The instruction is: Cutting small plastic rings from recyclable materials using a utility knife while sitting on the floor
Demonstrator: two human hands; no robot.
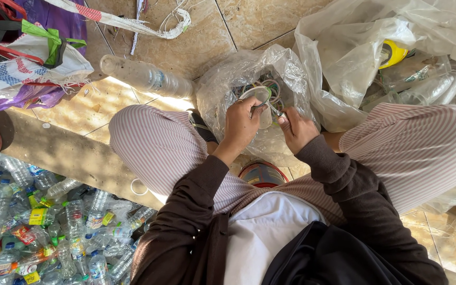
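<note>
I'm looking straight down now, centre of the frame: my left hand (243, 124) has its fingers curled tight round a clear bottle (262, 103), pinching it near the rim, just above the open mouth of a small clear plastic bag (249, 79). My right hand (297, 128) sits touching close beside it, fingers bunched shut on something small at the bottle's edge, possibly a cap ring, I can't tell.

Risk, as I judge it: both grips are fingertip grips on slick plastic, so the bottle could squirt free and drop into the bag. The bag's thin film is slumped between the knees and could fold shut or tip, spilling the coloured rings inside.

Hard to read: the right fingertips hide what they pinch; crinkled film blurs the bag's contents. The big bag (376, 47) at upper right is cut off, and the heap of bottles (43, 227) at lower left runs off the frame.
</note>
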